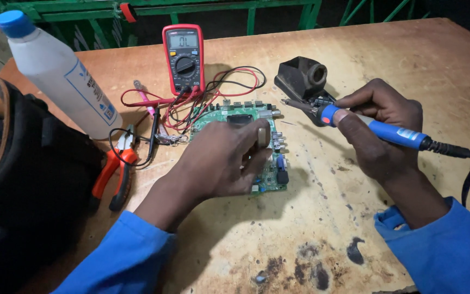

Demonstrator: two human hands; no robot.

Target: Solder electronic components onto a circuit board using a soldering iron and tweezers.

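Two bare hands in blue sleeves work over a worn, stained wooden desk (387, 49). The left hand (221, 160) lies palm down on a green circuit board (270, 174) near the middle of the desk, covering most of it; its fingers (259, 136) are bent over the board's upper part and press on it, though whether they pinch anything beneath cannot be told. The board's edge with small silver connectors shows at 3 o'clock of that hand.

The right hand (379, 133) sits at 3 o'clock of the board, apart from it, its fingers closed around the blue handle of a soldering iron (376, 128). The iron's metal tip points toward 9 o'clock and ends at a black soldering iron stand (302, 79), which stands at 1 o'clock of the board. A black cord (466, 163) runs from the handle's rear toward 4 o'clock.

At 12 o'clock of the board stands a red multimeter (184, 57), with red and black test leads (208, 100) tangled between it and the board. Orange-handled pliers (119, 169) lie at 9 o'clock of the left hand. A white plastic bottle (61, 76) with a blue cap leans at 10 o'clock, and a black bag (23, 185) fills the desk's 9 o'clock edge.
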